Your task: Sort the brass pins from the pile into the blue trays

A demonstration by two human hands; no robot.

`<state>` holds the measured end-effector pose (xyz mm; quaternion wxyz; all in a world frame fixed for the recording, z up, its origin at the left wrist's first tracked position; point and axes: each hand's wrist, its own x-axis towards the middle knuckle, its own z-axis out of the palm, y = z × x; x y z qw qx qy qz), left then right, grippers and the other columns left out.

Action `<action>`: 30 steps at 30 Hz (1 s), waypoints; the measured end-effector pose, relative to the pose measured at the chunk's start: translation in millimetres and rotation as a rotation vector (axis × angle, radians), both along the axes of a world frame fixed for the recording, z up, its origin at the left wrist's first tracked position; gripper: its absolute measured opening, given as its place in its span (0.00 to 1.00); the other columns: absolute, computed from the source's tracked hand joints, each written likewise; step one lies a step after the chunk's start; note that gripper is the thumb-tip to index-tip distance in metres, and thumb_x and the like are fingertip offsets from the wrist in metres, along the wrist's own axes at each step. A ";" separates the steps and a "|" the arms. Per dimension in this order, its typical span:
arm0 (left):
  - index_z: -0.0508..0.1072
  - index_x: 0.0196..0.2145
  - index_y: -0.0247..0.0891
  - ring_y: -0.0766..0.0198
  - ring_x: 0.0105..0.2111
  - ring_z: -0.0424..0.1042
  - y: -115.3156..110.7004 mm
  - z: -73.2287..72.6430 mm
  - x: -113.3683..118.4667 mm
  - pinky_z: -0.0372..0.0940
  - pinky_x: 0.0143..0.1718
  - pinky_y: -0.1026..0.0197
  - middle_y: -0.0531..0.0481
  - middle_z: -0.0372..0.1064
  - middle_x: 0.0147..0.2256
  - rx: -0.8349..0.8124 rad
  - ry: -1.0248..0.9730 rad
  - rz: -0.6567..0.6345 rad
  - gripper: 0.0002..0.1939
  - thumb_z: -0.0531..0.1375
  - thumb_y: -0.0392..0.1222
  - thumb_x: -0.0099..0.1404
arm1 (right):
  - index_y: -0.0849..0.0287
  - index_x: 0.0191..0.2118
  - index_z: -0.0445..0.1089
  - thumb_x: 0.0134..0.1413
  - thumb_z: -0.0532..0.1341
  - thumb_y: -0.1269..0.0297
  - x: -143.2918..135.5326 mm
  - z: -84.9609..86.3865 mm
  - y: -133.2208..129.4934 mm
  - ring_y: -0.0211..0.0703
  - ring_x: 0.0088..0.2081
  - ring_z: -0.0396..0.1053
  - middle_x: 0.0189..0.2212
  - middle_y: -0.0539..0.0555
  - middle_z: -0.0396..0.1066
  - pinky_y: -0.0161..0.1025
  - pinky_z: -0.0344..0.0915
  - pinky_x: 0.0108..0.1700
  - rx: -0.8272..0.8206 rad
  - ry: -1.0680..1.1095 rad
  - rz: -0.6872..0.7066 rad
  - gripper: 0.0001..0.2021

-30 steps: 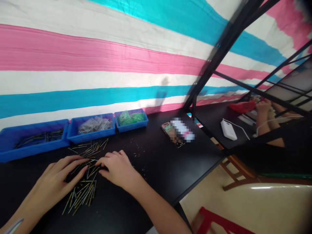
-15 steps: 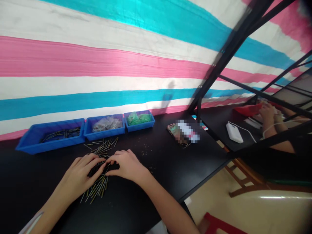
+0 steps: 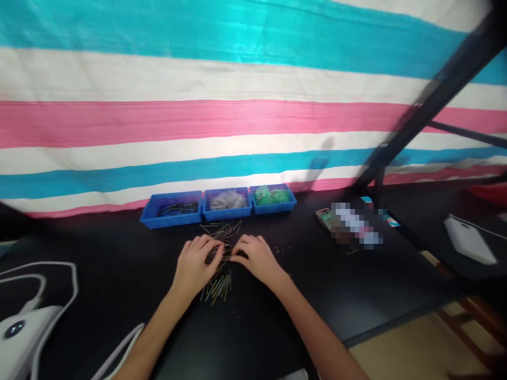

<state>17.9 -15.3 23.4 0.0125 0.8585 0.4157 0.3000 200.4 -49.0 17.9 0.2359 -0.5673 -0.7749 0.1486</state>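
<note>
Thin rods, dark and yellowish, lie in a loose pile [image 3: 217, 287] on the black table. Over the middle of the pile curls my left hand [image 3: 197, 264], its thumb and fingertips closed about several rods. From the other side my right hand [image 3: 255, 257] pinches at the same rods, its fingertips close to those of my left hand. The exact ends held are too blurred to make out. Behind the pile stand three blue bins in a row: one with dark rods [image 3: 178, 209], one with clear plastic bags [image 3: 228, 200], one with green bags [image 3: 273, 196].
A phone [image 3: 324, 218], partly pixelated, lies to the right. At the lower left is a white device [image 3: 27, 338] with cables. Another white device [image 3: 470, 241] lies on the right-hand table. A striped sheet [image 3: 198, 121] hangs behind, with a dark slanted frame [image 3: 435, 92] at right.
The view has swung left, so the bins and hands appear further right and the co-worker's hands are out of sight. My hands stay at the pile, fingertips slightly further apart.
</note>
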 end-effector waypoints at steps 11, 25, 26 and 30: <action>0.75 0.36 0.43 0.63 0.37 0.69 -1.3 -5.4 3.1 0.60 0.39 0.58 0.50 0.70 0.35 -0.284 -0.281 -0.106 0.09 0.56 0.46 0.62 | 0.55 0.36 0.75 0.55 0.59 0.61 -3.2 7.9 3.5 0.37 0.32 0.67 0.33 0.53 0.71 0.37 0.62 0.36 0.018 0.475 -0.120 0.08; 0.76 0.31 0.42 0.63 0.36 0.70 3.2 -12.0 4.9 0.67 0.33 0.61 0.48 0.67 0.37 -0.483 -0.615 -0.092 0.08 0.62 0.47 0.55 | 0.56 0.41 0.74 0.53 0.60 0.62 -16.1 10.6 2.5 0.35 0.35 0.68 0.38 0.53 0.71 0.33 0.64 0.33 -0.039 0.764 -0.066 0.11; 0.76 0.31 0.42 0.63 0.36 0.70 4.0 -13.2 4.2 0.67 0.34 0.60 0.49 0.66 0.38 -0.484 -0.622 -0.085 0.08 0.62 0.47 0.55 | 0.56 0.42 0.74 0.53 0.59 0.62 -16.3 10.9 2.2 0.34 0.35 0.68 0.39 0.53 0.71 0.32 0.64 0.33 -0.046 0.770 -0.068 0.12; 0.75 0.31 0.41 0.64 0.36 0.70 6.0 -14.9 2.7 0.67 0.35 0.61 0.49 0.65 0.40 -0.513 -0.680 -0.053 0.08 0.62 0.47 0.55 | 0.58 0.41 0.74 0.51 0.61 0.61 -16.1 9.8 1.9 0.33 0.31 0.66 0.35 0.52 0.71 0.32 0.63 0.32 -0.061 0.769 -0.067 0.12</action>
